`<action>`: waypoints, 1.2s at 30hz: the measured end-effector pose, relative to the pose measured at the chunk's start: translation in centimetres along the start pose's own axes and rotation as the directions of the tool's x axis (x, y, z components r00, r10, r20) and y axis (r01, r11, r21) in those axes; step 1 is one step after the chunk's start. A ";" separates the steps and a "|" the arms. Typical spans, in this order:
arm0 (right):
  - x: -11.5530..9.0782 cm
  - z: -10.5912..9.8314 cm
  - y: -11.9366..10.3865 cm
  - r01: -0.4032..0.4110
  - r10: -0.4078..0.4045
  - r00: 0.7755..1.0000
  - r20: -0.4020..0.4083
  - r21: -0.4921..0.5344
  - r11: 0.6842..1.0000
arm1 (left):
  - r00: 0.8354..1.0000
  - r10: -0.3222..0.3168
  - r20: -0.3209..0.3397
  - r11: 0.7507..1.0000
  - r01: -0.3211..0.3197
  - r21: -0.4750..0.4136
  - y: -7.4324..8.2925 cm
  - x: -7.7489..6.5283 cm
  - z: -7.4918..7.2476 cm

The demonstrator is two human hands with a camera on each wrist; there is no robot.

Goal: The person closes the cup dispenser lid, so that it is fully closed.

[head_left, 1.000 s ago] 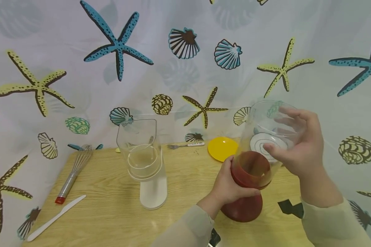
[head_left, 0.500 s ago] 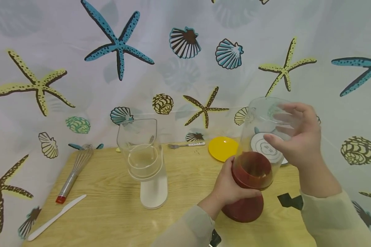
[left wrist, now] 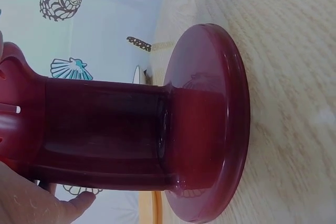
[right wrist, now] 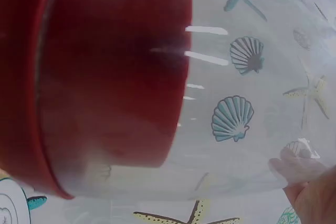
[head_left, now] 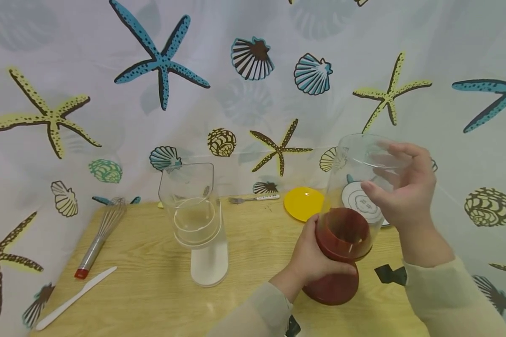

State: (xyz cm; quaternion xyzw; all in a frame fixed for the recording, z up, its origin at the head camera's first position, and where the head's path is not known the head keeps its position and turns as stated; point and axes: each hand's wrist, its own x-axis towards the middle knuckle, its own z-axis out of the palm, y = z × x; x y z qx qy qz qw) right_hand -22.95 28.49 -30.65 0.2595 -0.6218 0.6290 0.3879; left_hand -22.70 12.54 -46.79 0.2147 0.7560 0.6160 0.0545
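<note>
A red dispenser stand [head_left: 332,284] with a round foot is upright on the wooden table, toward the right. My left hand [head_left: 312,257] grips it around its upper part, just below the red collar. The foot also fills the middle of the left wrist view, flat on the wood. Set over the collar is a clear plastic canister [head_left: 347,180], leaning a little to the right. Near its upper rim my right hand [head_left: 406,194] holds it, thumb on the near side. Through the clear wall, the right wrist view shows the red collar [right wrist: 115,72] inside the canister.
Left of my hands stands a white dispenser [head_left: 209,264] with a clear canister. A whisk [head_left: 99,241] and white knife [head_left: 78,297] lie far left. At the back are a fork [head_left: 253,199], a yellow plate [head_left: 303,203] and a white patterned plate [head_left: 361,201]. A seashell-print curtain [head_left: 253,107] hangs behind.
My right hand has shifted slightly left with the top of the clear canister, which leans less than before. My left hand and the red stand have hardly moved.
</note>
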 end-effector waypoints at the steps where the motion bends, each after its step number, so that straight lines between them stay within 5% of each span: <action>1: 0.0 0.1 -0.1 0.020 -0.020 1.000 0.006 0.022 1.000 | 1.000 0.005 -0.005 1.000 -0.005 0.006 0.0 0.1 0.0; 8: -0.8 1.4 -0.8 0.201 -0.200 0.980 0.020 -0.050 0.978 | 0.999 -0.017 -0.031 0.998 0.019 0.057 0.0 0.1 -0.4; 19: -1.4 1.5 -0.5 0.255 -0.254 0.967 0.022 -0.100 0.962 | 0.998 -0.023 -0.059 0.998 0.026 0.055 -0.7 0.4 -0.3; 28: -1.9 -1.0 1.3 0.118 -0.111 0.988 0.110 -0.058 0.991 | 1.000 -0.025 -0.009 0.995 0.025 0.092 -1.5 0.8 -0.3; 31: -2.0 -1.2 0.8 0.053 -0.051 0.994 0.101 -0.021 0.998 | 0.996 -0.092 0.003 0.987 0.091 0.133 -2.1 -0.3 -1.8; 33: -2.1 -0.4 -0.3 0.121 -0.120 0.993 0.012 -0.113 0.986 | 0.990 -0.140 0.008 0.977 0.137 0.161 -2.9 -2.0 -3.6; 34: -2.2 0.3 -0.8 0.202 -0.213 0.975 -0.057 -0.161 0.966 | 0.988 -0.154 0.011 0.974 0.150 0.170 -3.3 -3.1 -4.7; 35: -2.3 1.3 -1.3 0.294 -0.326 0.935 -0.138 -0.213 0.932 | 0.987 -0.159 0.012 0.971 0.154 0.185 -3.7 -4.3 -6.0; 36: -2.6 2.4 -2.0 0.373 -0.442 0.871 -0.213 -0.297 0.879 | 0.989 -0.150 0.006 0.966 0.145 0.212 -4.1 -5.7 -7.3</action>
